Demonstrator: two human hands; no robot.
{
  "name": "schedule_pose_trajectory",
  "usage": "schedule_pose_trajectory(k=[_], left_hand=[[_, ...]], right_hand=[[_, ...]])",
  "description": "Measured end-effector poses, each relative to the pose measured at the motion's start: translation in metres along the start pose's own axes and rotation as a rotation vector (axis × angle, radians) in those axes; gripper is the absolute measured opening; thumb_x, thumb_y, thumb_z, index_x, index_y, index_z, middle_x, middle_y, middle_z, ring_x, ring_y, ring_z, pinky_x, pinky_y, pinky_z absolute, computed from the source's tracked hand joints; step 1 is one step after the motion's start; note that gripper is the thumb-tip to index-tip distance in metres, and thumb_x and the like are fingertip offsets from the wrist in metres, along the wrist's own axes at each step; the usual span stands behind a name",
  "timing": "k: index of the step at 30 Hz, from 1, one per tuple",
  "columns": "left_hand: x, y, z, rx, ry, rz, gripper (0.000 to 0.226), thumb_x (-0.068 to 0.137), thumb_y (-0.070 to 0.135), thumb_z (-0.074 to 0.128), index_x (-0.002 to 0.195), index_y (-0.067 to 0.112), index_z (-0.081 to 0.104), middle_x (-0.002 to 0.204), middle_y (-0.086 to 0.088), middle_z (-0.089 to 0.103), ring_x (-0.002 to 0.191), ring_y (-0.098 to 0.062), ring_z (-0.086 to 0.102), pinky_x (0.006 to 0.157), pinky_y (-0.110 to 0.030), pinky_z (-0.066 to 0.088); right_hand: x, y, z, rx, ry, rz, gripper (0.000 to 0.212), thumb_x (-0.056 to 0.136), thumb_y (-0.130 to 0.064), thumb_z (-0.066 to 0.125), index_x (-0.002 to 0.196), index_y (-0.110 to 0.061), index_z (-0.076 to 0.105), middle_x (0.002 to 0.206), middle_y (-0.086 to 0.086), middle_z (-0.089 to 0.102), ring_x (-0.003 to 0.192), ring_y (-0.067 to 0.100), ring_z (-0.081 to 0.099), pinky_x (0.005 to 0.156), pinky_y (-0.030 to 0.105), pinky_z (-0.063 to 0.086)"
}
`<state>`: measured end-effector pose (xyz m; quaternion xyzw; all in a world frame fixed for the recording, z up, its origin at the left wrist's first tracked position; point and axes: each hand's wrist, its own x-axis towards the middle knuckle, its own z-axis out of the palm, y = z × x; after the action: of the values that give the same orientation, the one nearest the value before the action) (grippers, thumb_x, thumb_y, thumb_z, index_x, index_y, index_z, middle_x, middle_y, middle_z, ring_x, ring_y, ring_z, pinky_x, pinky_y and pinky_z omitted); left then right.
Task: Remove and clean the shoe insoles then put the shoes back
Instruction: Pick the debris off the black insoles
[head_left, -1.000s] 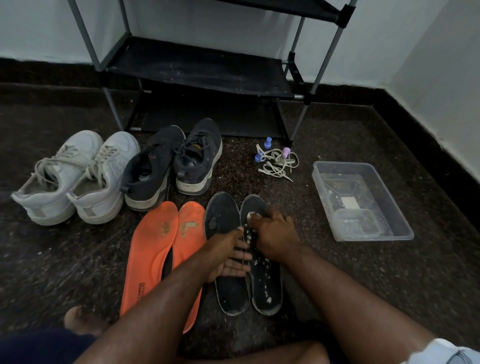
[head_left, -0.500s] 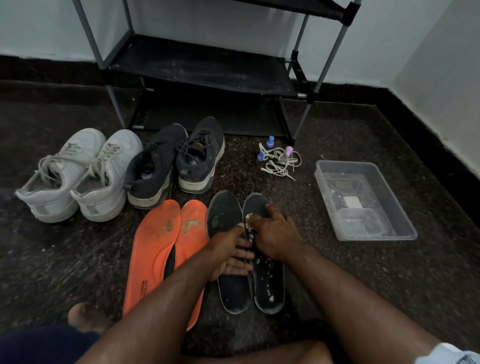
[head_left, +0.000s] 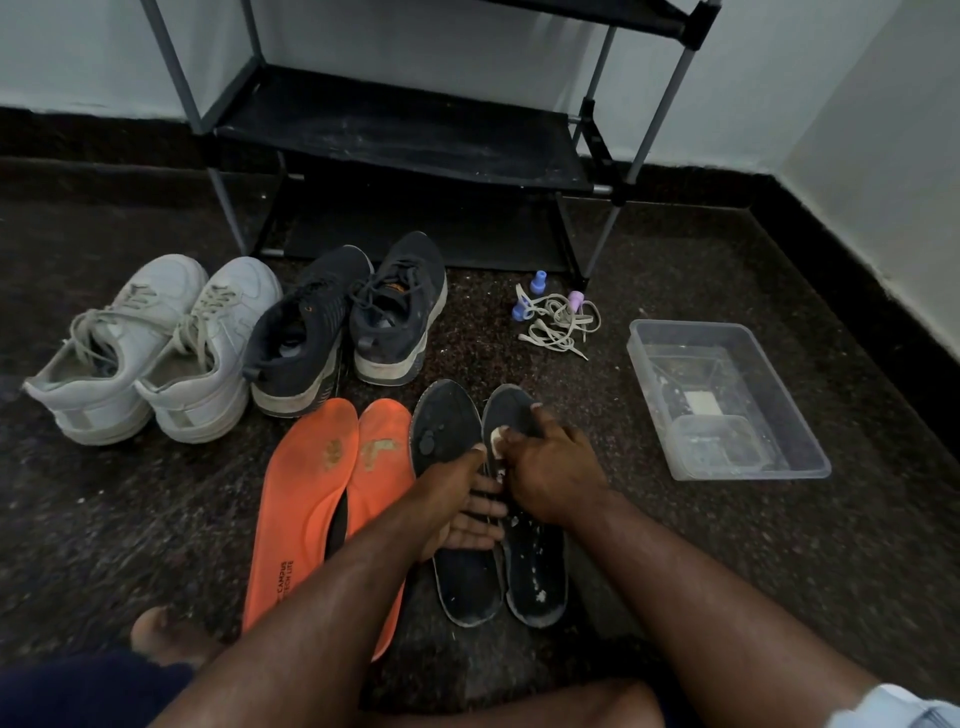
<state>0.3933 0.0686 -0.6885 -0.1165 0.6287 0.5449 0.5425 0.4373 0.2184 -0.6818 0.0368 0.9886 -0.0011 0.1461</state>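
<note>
Two black insoles flat on the dark floor, side by side, just in front of the black shoe rack and the dark sneakers. Right hand on the right-hand black insole, fingers curled over a small white wad, its kind not discernible; grip pressed together around that wad. Left hand flat across the left-hand black insole, fingers spread and straight, tips reaching the seam between the two insoles. White flecks scattered over the right-hand insole toward its heel. Pair of orange insoles beside the black ones, on the side away from the clear plastic tub, partly overlapping each other. White sneakers beyond the orange insoles, next to the dark sneakers. Loose pale laces with small blue and lilac caps near the rack's right front leg, between rack and tub. Smaller clear container inside the tub.
</note>
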Motion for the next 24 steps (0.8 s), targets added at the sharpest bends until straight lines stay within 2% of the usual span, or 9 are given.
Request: schedule_pose_trajectory(k=[6,11,17,20,22,24], left_hand=[[-0.001,0.000,0.000,0.018,0.021,0.011,0.067,0.098,0.064,0.037,0.127,0.009,0.062,0.110,-0.014,0.071,0.092,-0.034,0.073,0.077,-0.039,0.062],[-0.002,0.002,0.000,0.052,0.032,0.029,0.062,0.098,0.063,0.039,0.122,0.012,0.064,0.109,-0.013,0.071,0.091,-0.033,0.074,0.083,-0.042,0.061],[-0.006,0.000,-0.001,0.038,-0.010,0.014,0.065,0.098,0.063,0.039,0.121,0.007,0.063,0.107,-0.018,0.072,0.088,-0.033,0.075,0.079,-0.040,0.062],[-0.005,-0.002,-0.001,0.046,-0.017,0.008,0.065,0.098,0.063,0.039,0.121,0.007,0.063,0.109,-0.019,0.071,0.090,-0.035,0.074,0.082,-0.043,0.061],[-0.005,-0.002,0.000,0.047,-0.017,0.008,0.065,0.098,0.063,0.040,0.122,0.007,0.062,0.110,-0.019,0.071,0.091,-0.036,0.074,0.083,-0.044,0.061],[-0.006,-0.001,-0.001,0.043,-0.020,0.004,0.065,0.098,0.063,0.040,0.122,0.007,0.062,0.110,-0.020,0.071,0.091,-0.037,0.074,0.084,-0.044,0.060]], right_hand=[[-0.003,0.003,-0.013,0.050,-0.021,0.098,0.045,0.096,-0.044,0.036,0.139,-0.034,0.045,0.152,-0.004,0.039,0.148,0.028,0.016,0.112,0.052,0.025],[-0.002,0.012,-0.010,0.192,-0.059,0.171,0.049,0.097,-0.044,0.036,0.146,-0.038,0.034,0.158,0.007,0.028,0.149,0.027,0.010,0.114,0.054,0.021],[0.000,0.011,-0.006,0.228,-0.084,0.192,0.051,0.095,-0.039,0.037,0.146,-0.040,0.031,0.158,0.015,0.024,0.150,0.028,0.010,0.115,0.054,0.019],[-0.001,0.016,-0.012,0.264,-0.071,0.213,0.049,0.095,-0.040,0.039,0.144,-0.039,0.037,0.154,0.017,0.031,0.146,0.030,0.023,0.114,0.049,0.027],[-0.004,0.022,-0.017,0.251,-0.064,0.190,0.042,0.096,-0.037,0.040,0.137,-0.034,0.049,0.140,0.014,0.049,0.133,0.030,0.042,0.106,0.043,0.039],[-0.006,0.028,-0.019,0.221,-0.088,0.128,0.038,0.091,-0.033,0.043,0.125,-0.028,0.058,0.123,0.009,0.060,0.121,0.028,0.051,0.098,0.039,0.046]])
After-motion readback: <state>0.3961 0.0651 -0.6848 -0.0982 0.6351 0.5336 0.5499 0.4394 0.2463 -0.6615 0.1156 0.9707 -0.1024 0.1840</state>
